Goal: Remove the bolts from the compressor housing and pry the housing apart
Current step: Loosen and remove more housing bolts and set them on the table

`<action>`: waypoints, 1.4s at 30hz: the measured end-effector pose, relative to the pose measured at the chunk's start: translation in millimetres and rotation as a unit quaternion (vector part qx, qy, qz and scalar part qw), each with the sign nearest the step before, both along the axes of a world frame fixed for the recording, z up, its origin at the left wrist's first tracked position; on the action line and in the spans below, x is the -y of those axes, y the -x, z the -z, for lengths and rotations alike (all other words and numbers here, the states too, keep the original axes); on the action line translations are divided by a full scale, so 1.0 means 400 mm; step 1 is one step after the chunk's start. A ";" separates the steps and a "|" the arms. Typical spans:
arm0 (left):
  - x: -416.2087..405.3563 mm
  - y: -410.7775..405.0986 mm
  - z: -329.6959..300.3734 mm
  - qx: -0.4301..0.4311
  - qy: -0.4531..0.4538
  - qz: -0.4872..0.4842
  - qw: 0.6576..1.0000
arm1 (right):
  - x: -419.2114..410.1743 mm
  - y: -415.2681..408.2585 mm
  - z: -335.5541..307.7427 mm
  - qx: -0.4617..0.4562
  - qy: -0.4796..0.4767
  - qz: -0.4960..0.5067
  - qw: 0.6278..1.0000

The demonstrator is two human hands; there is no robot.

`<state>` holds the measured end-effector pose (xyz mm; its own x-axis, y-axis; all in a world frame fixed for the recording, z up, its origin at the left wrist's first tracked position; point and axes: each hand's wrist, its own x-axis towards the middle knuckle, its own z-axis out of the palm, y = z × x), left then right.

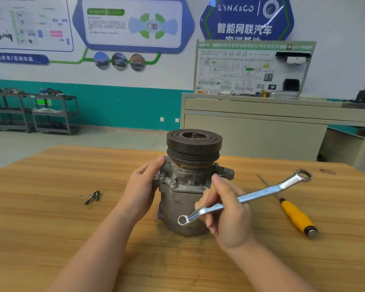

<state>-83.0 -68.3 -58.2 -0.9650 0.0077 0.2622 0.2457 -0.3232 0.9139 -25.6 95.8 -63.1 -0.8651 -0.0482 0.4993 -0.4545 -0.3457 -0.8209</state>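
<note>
A grey metal compressor stands upright on the wooden table, its dark pulley on top. Two bolts still sit in the housing flange at the front left. My left hand holds the housing's left side, thumb up by the pulley. My right hand grips a silver double ring spanner, while its index finger reaches up to the flange on the right side. The spanner's ends hang free of the compressor. Loose removed bolts lie on the table to the left.
A screwdriver with a yellow handle lies on the table to the right, its shaft passing under the spanner. A beige cabinet with a training board stands behind the table. Dark shelving racks stand at the far left wall.
</note>
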 end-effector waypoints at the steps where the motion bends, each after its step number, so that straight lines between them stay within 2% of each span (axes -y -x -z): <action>1: -0.002 -0.001 0.000 -0.007 0.000 -0.008 1.000 | -0.005 0.008 0.001 0.000 0.006 0.000 1.000; 5: 0.001 -0.015 0.002 -0.071 0.030 -0.089 0.993 | -0.028 0.046 -0.002 0.018 0.032 0.039 0.999; 9: 0.000 -0.034 0.005 -0.167 0.050 -0.248 0.953 | -0.081 0.092 -0.022 0.116 0.174 0.047 0.977; 12: -0.010 -0.031 -0.001 -0.164 0.043 -0.304 0.937 | -0.108 0.093 -0.040 0.155 0.197 0.064 0.966; 14: -0.015 -0.029 -0.003 -0.124 0.053 -0.279 0.951 | -0.096 0.083 -0.048 0.124 0.199 0.049 0.971; 17: -0.016 -0.030 -0.008 -0.069 0.070 -0.189 0.977 | -0.060 0.066 -0.050 0.056 0.141 0.028 0.988; 19: -0.019 -0.036 -0.015 -0.060 0.098 -0.172 0.978 | -0.049 0.057 -0.046 0.025 0.090 0.061 0.994; 24: -0.050 -0.054 -0.018 -0.039 0.054 -0.221 0.973 | -0.063 0.048 -0.043 -0.038 0.005 0.226 0.973; 28: -0.111 -0.080 -0.003 -0.041 0.048 -0.279 0.958 | -0.066 0.040 -0.041 -0.093 -0.048 0.282 0.954; 32: -0.145 -0.097 0.004 -0.036 0.061 -0.293 0.953 | -0.082 0.043 -0.044 -0.113 -0.046 0.352 0.928; 37: -0.136 -0.096 -0.006 -0.074 0.056 -0.295 0.951 | -0.100 0.055 -0.050 -0.104 -0.073 0.373 0.919; 42: -0.097 -0.065 -0.008 -0.023 0.010 -0.268 0.963 | -0.092 0.051 -0.044 -0.152 -0.112 0.373 0.908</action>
<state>-56.9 -29.5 -55.0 -0.8194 -0.4823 0.3098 0.4127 -0.1212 0.9028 -46.1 132.5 -45.6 -0.5222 0.3646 0.7710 -0.7113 0.3126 -0.6296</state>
